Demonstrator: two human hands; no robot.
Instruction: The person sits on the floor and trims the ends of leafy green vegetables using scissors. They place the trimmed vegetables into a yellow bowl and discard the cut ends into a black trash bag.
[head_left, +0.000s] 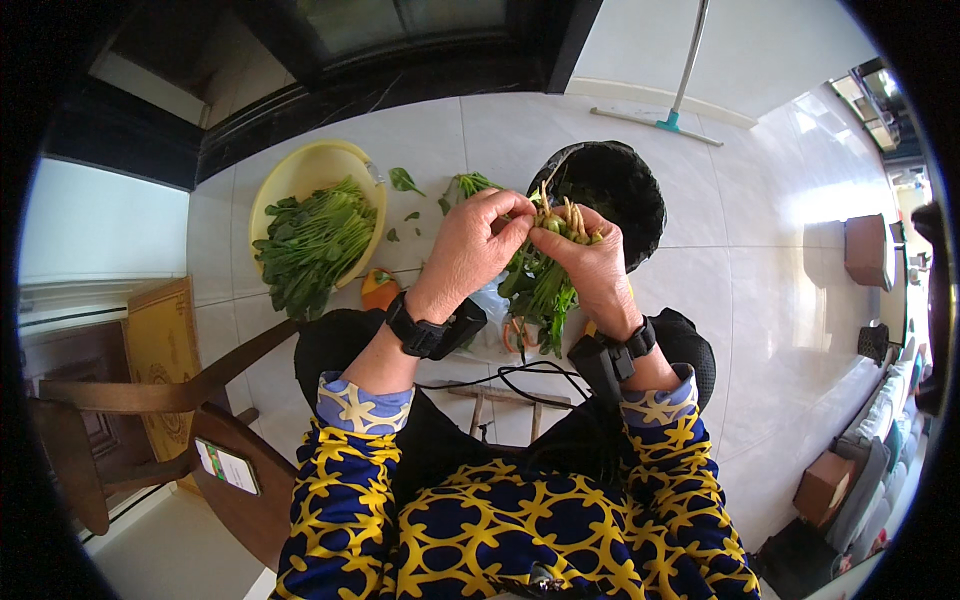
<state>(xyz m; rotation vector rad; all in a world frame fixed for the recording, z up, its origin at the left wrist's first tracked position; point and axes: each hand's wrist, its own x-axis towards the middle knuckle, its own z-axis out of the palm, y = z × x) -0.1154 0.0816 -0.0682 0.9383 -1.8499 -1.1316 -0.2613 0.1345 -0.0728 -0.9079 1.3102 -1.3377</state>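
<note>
My right hand (596, 262) grips a bunch of leafy greens (544, 289), its pale roots upward and its leaves hanging below. My left hand (484, 244) pinches at the root end of the bunch with thumb and forefinger; the fingertips partly hide what is between them. Just beyond my right hand stands a waste bin (649, 202) lined with black plastic. A yellow basin (262, 184) to the left holds a heap of trimmed-looking greens (319, 247). More greens (474, 182) lie on the floor beyond my left hand, partly covered by it.
Orange-handled scissors (517, 335) rest below the bunch near a clear plastic bag (491, 307). A loose leaf (405, 181) lies beside the basin. A wooden chair (247, 487) bearing a phone (226, 466) stands left. A floor squeegee (670, 122) leans at the wall.
</note>
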